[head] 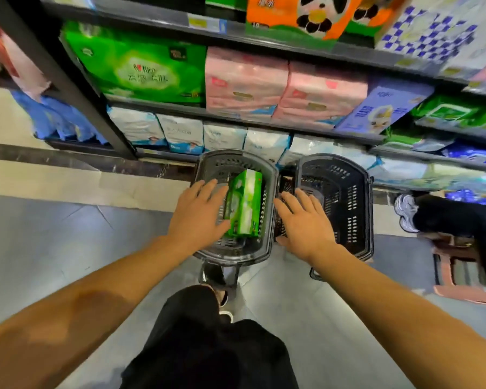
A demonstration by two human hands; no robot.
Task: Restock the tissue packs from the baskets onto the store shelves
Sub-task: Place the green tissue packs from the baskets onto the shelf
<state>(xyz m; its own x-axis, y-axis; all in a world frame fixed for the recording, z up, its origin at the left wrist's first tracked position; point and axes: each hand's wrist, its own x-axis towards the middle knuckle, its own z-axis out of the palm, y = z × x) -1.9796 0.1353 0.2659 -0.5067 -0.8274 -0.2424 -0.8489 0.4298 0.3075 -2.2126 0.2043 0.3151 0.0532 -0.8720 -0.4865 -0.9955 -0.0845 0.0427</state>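
Green tissue pack [244,203] lies inside the left of two dark plastic baskets [337,175] on the floor before stocked shelves [236,116]. The left hand [199,214], fingers straight, hovers at the pack's left side. The right hand [306,220], fingers spread, hovers between the baskets, holding nothing.

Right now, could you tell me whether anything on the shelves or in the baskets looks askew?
The lavender pack on the middle shelf leans sideways against the pink packs. The green pack stands tilted in the left basket.
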